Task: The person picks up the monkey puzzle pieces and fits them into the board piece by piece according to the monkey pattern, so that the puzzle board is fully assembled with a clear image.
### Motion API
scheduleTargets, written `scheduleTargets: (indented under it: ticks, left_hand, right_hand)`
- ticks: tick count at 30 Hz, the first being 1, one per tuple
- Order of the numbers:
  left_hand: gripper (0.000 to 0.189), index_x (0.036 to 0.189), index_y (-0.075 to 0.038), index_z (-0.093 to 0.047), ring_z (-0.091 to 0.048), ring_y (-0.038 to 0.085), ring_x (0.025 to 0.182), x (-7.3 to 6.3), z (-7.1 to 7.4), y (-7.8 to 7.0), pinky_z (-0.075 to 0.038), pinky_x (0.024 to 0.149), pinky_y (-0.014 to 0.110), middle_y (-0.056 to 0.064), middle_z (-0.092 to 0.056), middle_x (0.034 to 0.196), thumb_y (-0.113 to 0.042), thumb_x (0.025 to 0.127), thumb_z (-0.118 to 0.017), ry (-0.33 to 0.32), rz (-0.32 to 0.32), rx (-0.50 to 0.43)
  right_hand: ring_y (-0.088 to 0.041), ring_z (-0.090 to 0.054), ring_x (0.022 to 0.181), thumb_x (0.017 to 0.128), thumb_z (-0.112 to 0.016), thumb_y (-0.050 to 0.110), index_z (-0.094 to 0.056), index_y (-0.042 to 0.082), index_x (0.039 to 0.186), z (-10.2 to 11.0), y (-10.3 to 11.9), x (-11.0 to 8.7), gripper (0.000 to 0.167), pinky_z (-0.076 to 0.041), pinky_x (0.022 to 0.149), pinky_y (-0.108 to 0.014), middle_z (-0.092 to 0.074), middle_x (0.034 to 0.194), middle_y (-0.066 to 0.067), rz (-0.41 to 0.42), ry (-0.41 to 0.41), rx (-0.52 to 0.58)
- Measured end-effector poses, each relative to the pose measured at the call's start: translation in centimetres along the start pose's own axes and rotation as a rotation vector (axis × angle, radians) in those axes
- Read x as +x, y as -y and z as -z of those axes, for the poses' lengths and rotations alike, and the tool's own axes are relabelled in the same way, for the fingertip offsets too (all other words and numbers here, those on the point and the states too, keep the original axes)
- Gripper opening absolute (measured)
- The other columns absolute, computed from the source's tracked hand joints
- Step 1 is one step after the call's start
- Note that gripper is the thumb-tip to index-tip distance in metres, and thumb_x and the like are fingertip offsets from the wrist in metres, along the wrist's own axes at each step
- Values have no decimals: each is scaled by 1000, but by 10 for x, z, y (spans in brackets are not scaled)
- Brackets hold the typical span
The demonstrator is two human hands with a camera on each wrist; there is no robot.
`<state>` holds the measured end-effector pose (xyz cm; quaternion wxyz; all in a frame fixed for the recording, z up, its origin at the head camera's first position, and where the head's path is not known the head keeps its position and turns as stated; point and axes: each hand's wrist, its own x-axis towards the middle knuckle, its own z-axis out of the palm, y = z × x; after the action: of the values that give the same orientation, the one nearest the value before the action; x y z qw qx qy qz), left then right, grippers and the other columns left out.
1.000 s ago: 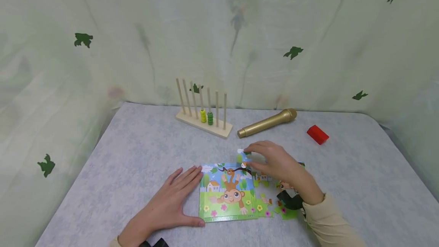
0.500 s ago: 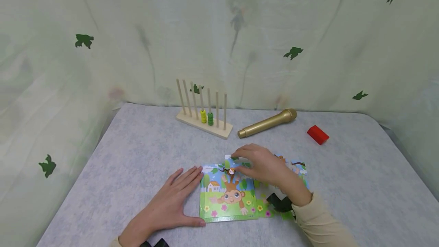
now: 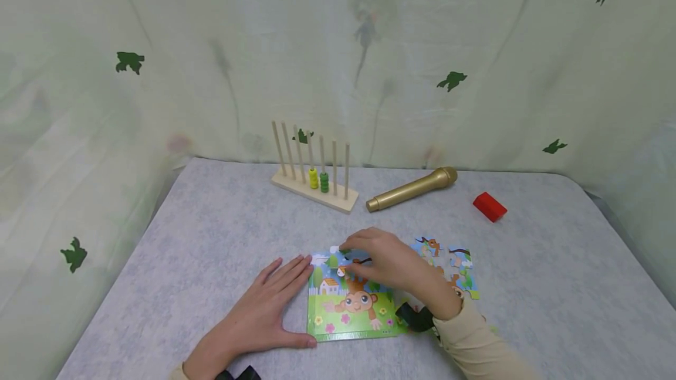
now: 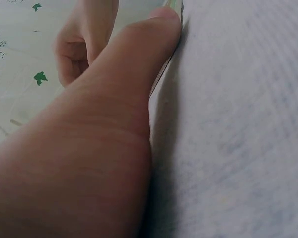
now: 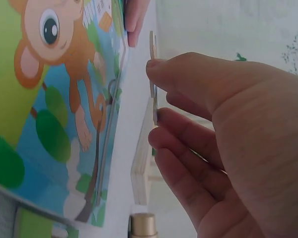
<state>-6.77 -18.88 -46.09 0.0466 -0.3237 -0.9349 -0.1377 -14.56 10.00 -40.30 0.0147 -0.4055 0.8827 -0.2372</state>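
Note:
A square puzzle board (image 3: pixel 351 322) with a monkey picture lies on the table. My left hand (image 3: pixel 266 309) is spread flat at its left side, fingertips at the upper left edge and thumb by the lower left corner. Above the board's upper part, my right hand (image 3: pixel 391 260) pinches a puzzle piece (image 3: pixel 333 261) printed with a tree and a house, between thumb and fingers. Edge-on in the right wrist view, the thin piece (image 5: pixel 152 74) stands off the board. The left wrist view mostly shows the thumb (image 4: pixel 134 54), with the other hand beyond it.
Several loose puzzle pieces (image 3: pixel 465 258) lie right of the board, partly hidden under the right forearm. Behind stand a wooden peg counter (image 3: pixel 317 189) with yellow and green beads, a gold toy microphone (image 3: pixel 412 189) and a red block (image 3: pixel 490 207). A printed curtain (image 3: pixel 401 46) hangs behind the table.
My right hand has moved left and slightly nearer with the puzzle piece, from the board's upper right corner to over its upper part. The left hand and board stay put.

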Motion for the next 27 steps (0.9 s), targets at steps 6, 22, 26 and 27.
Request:
scheduleTargets:
  ticks: [6,22,26,27]
  left_hand:
    - [121,162,-11,-36,-27,19,157,0,1,-1,-14,127,45,1,-28,170,-93,75,-55,8,5,2]
    - [121,162,-9,-35,-28,19,156,-1,1,0,-12,127,43,2,-29,170,-92,76,-56,-3,-14,-15]
    - [121,162,-9,-35,-28,19,156,-1,2,0,-11,127,43,2,-29,170,-91,76,-57,-4,-15,-16]
    - [121,162,-9,-35,-28,19,156,-1,2,0,-11,127,42,2,-28,170,-91,76,-57,-4,-16,-16]
  right_hand:
    - [-15,-67,110,95,-77,27,-77,14,119,-7,6,6,27,-59,91,-31,-72,121,0,24,20,14]
    - [-17,-67,108,98,-74,27,-81,13,113,-23,12,11,21,-59,93,-31,-72,122,-3,57,63,-27]
    - [-18,-67,110,97,-74,29,-81,13,112,-26,12,12,23,-59,95,-31,-73,121,-2,60,54,-48]
    - [-18,-67,110,97,-74,30,-81,14,112,-27,12,12,23,-59,95,-31,-73,121,-2,64,50,-56]
